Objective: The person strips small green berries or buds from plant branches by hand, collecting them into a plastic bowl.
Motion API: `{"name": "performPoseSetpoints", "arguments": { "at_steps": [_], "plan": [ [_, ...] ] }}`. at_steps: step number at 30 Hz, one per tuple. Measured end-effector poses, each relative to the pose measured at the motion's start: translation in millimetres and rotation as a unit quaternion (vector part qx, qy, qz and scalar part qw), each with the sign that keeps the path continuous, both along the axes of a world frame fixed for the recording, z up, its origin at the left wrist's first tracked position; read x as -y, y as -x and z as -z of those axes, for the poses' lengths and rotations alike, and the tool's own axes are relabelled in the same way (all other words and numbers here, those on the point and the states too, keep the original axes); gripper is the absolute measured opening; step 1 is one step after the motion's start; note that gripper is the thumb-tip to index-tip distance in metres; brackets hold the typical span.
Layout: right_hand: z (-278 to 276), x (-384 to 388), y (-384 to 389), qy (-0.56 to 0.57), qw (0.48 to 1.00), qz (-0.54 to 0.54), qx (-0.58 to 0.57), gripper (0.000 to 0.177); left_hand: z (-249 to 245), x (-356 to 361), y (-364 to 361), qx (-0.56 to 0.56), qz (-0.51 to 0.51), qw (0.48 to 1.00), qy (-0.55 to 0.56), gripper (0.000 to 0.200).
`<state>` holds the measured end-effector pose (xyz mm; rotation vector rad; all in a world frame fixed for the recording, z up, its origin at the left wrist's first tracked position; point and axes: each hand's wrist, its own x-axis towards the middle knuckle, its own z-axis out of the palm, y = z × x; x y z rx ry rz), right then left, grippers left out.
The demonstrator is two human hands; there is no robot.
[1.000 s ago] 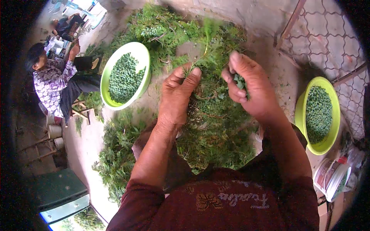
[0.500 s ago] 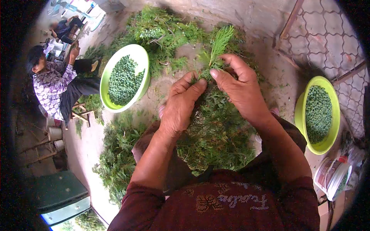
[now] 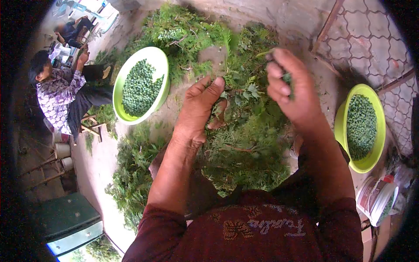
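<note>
My left hand (image 3: 198, 109) is closed, thumb pressed to the fingers, on an evergreen sprig (image 3: 246, 91) with pale green cones that sticks out to the right. My right hand (image 3: 294, 87) is raised apart from it, fingers curled and partly smeared by motion. A few green cones (image 3: 286, 78) show inside its curled fingers. Under both hands, a heap of cut evergreen branches (image 3: 244, 161) covers my lap and the ground between my legs.
A light green basin (image 3: 163, 89) of green cones stands at left, another basin (image 3: 380, 148) at right. A white bucket (image 3: 375, 201) lies tilted beside it. More branches (image 3: 187, 39) lie ahead. Another person (image 3: 59, 96) sits at left; a further person (image 3: 72, 32) is behind.
My hands have separated: the right moved right and its fingers curled in. The leafy frond that stood up between my hands is gone from there; a cone-bearing sprig now shows at my left hand.
</note>
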<state>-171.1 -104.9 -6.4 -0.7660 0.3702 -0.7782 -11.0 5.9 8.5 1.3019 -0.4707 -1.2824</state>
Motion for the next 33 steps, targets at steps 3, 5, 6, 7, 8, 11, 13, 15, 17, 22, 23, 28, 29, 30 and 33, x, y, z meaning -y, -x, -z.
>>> {"name": "performPoseSetpoints", "arguments": {
  "at_steps": [3, 5, 6, 7, 8, 11, 13, 15, 17, 22, 23, 28, 29, 30, 33],
  "plan": [
    [-7.9, 4.5, 4.7, -0.094, 0.991, -0.055, 0.082, 0.018, -5.2, 1.8, 2.6, -0.005, -0.01, 1.0, -0.019, 0.015],
    [-15.6, -1.2, 3.1, -0.122, 0.986, -0.086, 0.08, 0.016, -7.1, 1.8, 3.1, -0.013, -0.006, 1.0, -0.021, 0.015],
    [-15.7, -4.2, 1.0, -0.122, 0.986, -0.086, 0.08, 0.016, -9.2, 1.6, 4.1, -0.015, -0.003, 1.0, -0.025, 0.015],
    [-14.8, -6.8, -0.8, -0.108, 0.99, -0.078, 0.042, 0.016, -9.9, 1.9, 5.2, -0.017, 0.001, 0.999, -0.028, 0.014],
    [-13.3, -8.2, -2.0, -0.094, 0.993, -0.07, 0.005, 0.016, -9.0, 2.1, 5.7, -0.017, 0.002, 0.999, -0.028, 0.014],
    [-13.0, -4.4, -1.3, -0.081, 0.994, -0.076, 0.012, 0.02, -9.1, 2.9, 2.1, -0.035, 0.011, 0.999, -0.026, 0.014],
    [-14.2, -1.3, -0.5, -0.097, 0.991, -0.086, 0.021, 0.021, -10.3, 2.0, -3.4, -0.112, 0.04, 0.993, -0.011, 0.013],
    [-13.5, 0.2, 1.0, -0.107, 0.989, -0.099, 0.024, 0.025, -6.9, 3.5, -2.7, -0.103, 0.026, 0.994, -0.004, 0.013],
    [-10.5, 0.3, 1.8, -0.116, 0.986, -0.114, 0.042, 0.029, -6.4, 5.0, -1.6, -0.106, 0.01, 0.994, 0.005, 0.014],
    [-14.4, -5.2, 1.7, -0.125, 0.984, -0.121, 0.047, 0.045, 6.4, 7.6, -1.6, -0.095, -0.018, 0.995, 0.009, 0.017],
    [-14.0, -6.3, 1.3, -0.137, 0.983, -0.115, 0.034, 0.048, 7.3, 8.5, -1.1, -0.088, -0.013, 0.996, 0.008, 0.018],
    [-10.2, -8.0, 2.0, -0.148, 0.983, -0.106, -0.007, 0.054, 9.1, 11.1, 3.5, -0.099, -0.029, 0.995, 0.015, 0.022],
    [-7.5, -7.8, 1.2, -0.126, 0.986, -0.102, -0.036, 0.054, 9.6, 11.8, 6.3, -0.051, -0.034, 0.998, 0.033, 0.025],
    [-5.3, -8.6, 0.4, -0.103, 0.988, -0.099, -0.065, 0.055, 10.0, 12.4, 9.6, -0.003, -0.04, 0.998, 0.051, 0.028],
    [-1.7, -14.7, -2.4, -0.063, 0.985, -0.102, -0.12, 0.052, 3.4, 15.2, 23.0, 0.045, -0.039, 0.995, 0.085, 0.029]
  ]
}}
